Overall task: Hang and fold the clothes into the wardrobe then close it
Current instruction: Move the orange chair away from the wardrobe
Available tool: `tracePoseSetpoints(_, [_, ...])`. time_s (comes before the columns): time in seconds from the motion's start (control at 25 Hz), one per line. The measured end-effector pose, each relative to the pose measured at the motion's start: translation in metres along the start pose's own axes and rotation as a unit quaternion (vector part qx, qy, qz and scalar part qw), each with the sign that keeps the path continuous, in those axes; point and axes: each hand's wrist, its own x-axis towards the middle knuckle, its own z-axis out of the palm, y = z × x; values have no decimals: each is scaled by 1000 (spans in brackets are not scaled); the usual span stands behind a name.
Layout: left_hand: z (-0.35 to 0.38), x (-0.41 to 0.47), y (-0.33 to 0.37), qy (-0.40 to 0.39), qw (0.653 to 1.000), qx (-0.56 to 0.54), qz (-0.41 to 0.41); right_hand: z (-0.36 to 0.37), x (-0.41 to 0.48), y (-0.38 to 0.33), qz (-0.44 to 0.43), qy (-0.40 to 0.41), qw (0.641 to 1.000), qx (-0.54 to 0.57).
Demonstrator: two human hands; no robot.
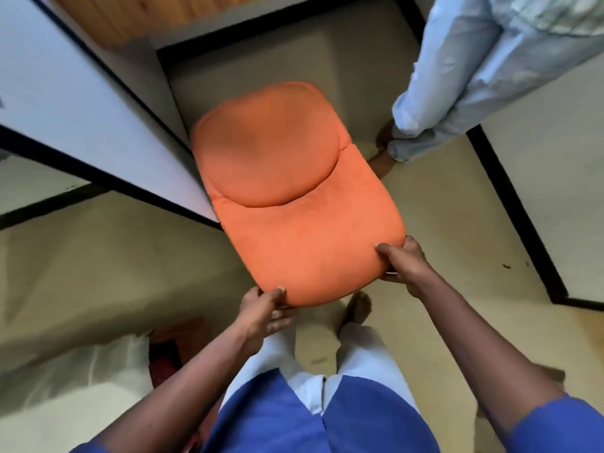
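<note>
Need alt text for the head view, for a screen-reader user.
Seen from above, a person grips the near edge of an orange cushioned seat with the left hand and right hand. A second person in pale blue trousers stands beyond it; a white door is at left.

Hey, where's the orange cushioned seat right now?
Centre of the head view: the orange seat is gripped at its near edge by the left hand and right hand, a white panel at its left side, another person's legs at far right.

Beige floor point(457, 223) with black strips point(510, 207). Wearer's bare foot point(358, 308) stands near centre; second person's bare feet point(383, 161) stand at upper right, well apart.
</note>
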Motion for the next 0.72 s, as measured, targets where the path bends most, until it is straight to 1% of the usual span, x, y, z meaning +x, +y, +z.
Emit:
tracePoseSetpoints(0.08, [10,0,-8,16,999,-44,4,-1,13,-2,2,-24,999,32])
tracePoseSetpoints(0.12, [17,2,-12,35,998,-59,15,-1,18,-2,5,-35,998,57])
tracePoseSetpoints(0.24, [40,0,-22,102,983,-143,61,-5,30,2,19,-101,988,118])
tracePoseSetpoints(0.28, [47,1,-27,120,975,-174,65,-9,32,1,25,-125,984,125])
tracePoseSetpoints(0.36, [62,0,-34,134,966,-212,65,-13,35,1,28,-148,980,129])
tracePoseSetpoints(0.4, [73,-3,-38,138,961,-228,69,-15,36,0,27,-154,979,129])
tracePoseSetpoints(0.52, [89,-4,-34,164,949,-251,100,-12,35,-6,26,-133,980,144])
tracePoseSetpoints(0.6, [88,-1,-20,179,943,-258,113,-7,36,-18,17,-132,980,146])
tracePoseSetpoints(0.72, [80,3,12,193,939,-262,111,5,44,-46,-3,-130,981,148])
